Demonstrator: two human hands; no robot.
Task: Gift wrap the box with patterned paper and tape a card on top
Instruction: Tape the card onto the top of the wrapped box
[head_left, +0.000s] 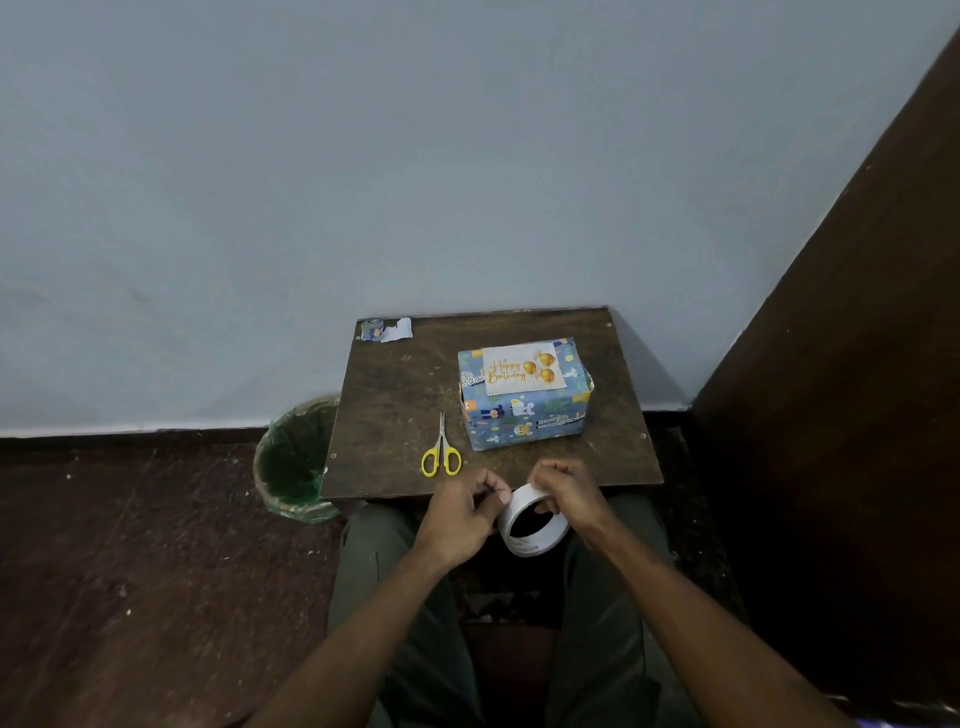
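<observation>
White tape roll (533, 521) is pinched by both hands, left hand (464, 512) at its 9 o'clock, right hand (567, 493) covering its 1 o'clock rim; the tape's end is hard to make out.

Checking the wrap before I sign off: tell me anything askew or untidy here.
The card sits slightly rotated on the wrapped box, its edges not parallel to the box's. Paper scraps lie at the table's far left corner. Otherwise nothing stands out.

green bin (293, 462) on dark floor left of table | brown door (857, 364) right | pale blue wall (363, 156)
</observation>
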